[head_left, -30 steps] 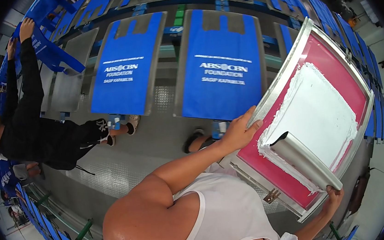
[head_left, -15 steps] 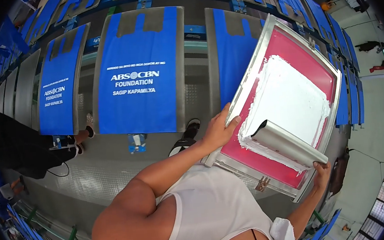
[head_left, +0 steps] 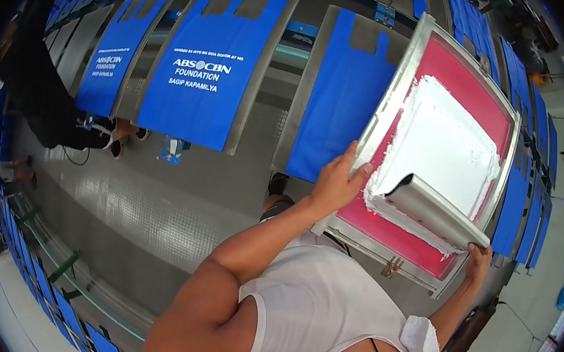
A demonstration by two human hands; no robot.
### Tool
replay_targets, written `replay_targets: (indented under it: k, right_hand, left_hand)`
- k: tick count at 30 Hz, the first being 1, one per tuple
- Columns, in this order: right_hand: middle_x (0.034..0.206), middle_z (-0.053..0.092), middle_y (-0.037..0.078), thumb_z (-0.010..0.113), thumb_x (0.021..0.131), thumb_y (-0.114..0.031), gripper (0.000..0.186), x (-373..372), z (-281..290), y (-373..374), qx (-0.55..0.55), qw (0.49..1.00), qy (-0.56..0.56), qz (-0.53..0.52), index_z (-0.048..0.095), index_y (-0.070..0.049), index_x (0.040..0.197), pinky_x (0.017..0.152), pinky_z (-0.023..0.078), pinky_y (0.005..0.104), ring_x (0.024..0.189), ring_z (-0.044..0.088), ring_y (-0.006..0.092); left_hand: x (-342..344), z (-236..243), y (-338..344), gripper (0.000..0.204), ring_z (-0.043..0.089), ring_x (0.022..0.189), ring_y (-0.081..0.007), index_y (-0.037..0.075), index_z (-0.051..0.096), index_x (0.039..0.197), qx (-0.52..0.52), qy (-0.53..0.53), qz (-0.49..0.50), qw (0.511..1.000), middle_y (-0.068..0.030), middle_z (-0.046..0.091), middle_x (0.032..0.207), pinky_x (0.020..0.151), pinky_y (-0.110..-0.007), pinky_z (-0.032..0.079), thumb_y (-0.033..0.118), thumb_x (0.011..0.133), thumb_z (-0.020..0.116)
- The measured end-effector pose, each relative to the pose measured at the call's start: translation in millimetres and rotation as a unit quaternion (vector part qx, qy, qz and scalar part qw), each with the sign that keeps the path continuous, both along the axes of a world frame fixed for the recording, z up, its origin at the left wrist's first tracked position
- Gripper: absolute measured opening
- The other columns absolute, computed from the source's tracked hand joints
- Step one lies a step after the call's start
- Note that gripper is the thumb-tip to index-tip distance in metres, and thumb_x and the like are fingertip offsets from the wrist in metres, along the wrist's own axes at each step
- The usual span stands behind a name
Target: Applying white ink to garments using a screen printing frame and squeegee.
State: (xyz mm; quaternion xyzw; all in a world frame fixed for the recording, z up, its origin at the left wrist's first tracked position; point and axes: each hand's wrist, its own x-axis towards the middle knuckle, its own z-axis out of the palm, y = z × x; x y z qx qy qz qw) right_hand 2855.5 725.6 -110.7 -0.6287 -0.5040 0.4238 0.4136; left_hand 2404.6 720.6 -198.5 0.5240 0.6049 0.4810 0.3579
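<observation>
A screen printing frame (head_left: 388, 115), metal-edged with red mesh, is held tilted in front of my body. White ink (head_left: 435, 144) lies thick over much of the mesh. My left hand (head_left: 337, 183) grips the frame's left side, thumb on top. Across the near part of the screen rests a metal squeegee (head_left: 438, 212). My right hand (head_left: 479, 265) is closed at the frame's near right side, its fingertips on the squeegee's end; the rest of its grip is hidden. Left of the frame lies a plain blue bag (head_left: 337, 113) on a grey board.
Farther left, a blue bag with white print (head_left: 194, 79) lies on its board, with another printed bag (head_left: 108, 64) beyond. A person in black (head_left: 35, 84) stands at the far left. More blue bags (head_left: 517, 79) line the right side, and a rack (head_left: 46, 266) runs along the lower left.
My view has turned, and the boards now appear slanted. The frame sits farther right of the plain blue bag, more of which shows. Both hands keep their grip.
</observation>
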Motion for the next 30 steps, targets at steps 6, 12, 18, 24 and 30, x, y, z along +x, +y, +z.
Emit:
replay_targets:
  k: [6,12,18,24,30]
  right_hand:
    - [0.089,0.065,0.006,0.073,0.061,-0.01,0.039,-43,3,29,-0.04,0.998,-0.005,0.053,0.065,-0.001,0.099,0.08,0.045,0.0298,0.084,0.06,0.0171]
    - [0.079,0.065,0.003,0.076,0.065,-0.004,0.027,-125,-23,61,-0.083,0.985,0.058,0.143,0.068,-0.001,0.091,0.068,0.046,0.0268,0.074,0.059,0.0122]
    - [0.078,0.064,0.004,0.077,0.066,-0.006,0.028,-150,-35,76,-0.11,0.981,0.04,0.154,0.068,0.0,0.091,0.065,0.045,0.0254,0.071,0.057,0.0113]
    - [0.081,0.065,0.005,0.078,0.066,-0.007,0.032,-152,-44,80,-0.109,0.985,0.04,0.13,0.067,0.0,0.095,0.068,0.047,0.0264,0.073,0.059,0.0124]
    - [0.087,0.066,0.007,0.079,0.067,-0.011,0.036,-150,-51,98,-0.101,0.985,0.027,0.134,0.066,0.0,0.099,0.073,0.047,0.0271,0.08,0.06,0.0139]
  left_hand:
    - [-19,5,-19,0.057,0.059,0.103,-0.0393,-0.005,0.049,0.125,-0.03,0.051,0.116,0.992,-0.0275,0.059,0.111,0.086,-0.04,0.047,0.039,0.088,0.059]
    - [-84,-14,-47,0.049,0.06,0.1,-0.0173,-0.003,0.05,0.126,-0.069,0.017,0.173,0.982,-0.0161,0.065,0.109,0.084,-0.029,0.047,0.031,0.092,0.057]
    - [-108,-29,-39,0.048,0.058,0.098,-0.0151,-0.003,0.05,0.127,-0.092,-0.047,0.163,0.981,-0.0152,0.064,0.11,0.085,-0.027,0.045,0.031,0.094,0.054]
    - [-119,-39,-25,0.048,0.058,0.101,-0.0167,-0.003,0.05,0.127,-0.111,-0.029,0.141,0.983,-0.0153,0.062,0.114,0.088,-0.028,0.044,0.031,0.094,0.055]
    - [-116,-39,-10,0.05,0.057,0.105,-0.0195,0.0,0.05,0.128,-0.097,-0.016,0.156,0.983,-0.0158,0.061,0.116,0.091,-0.029,0.043,0.035,0.093,0.056]
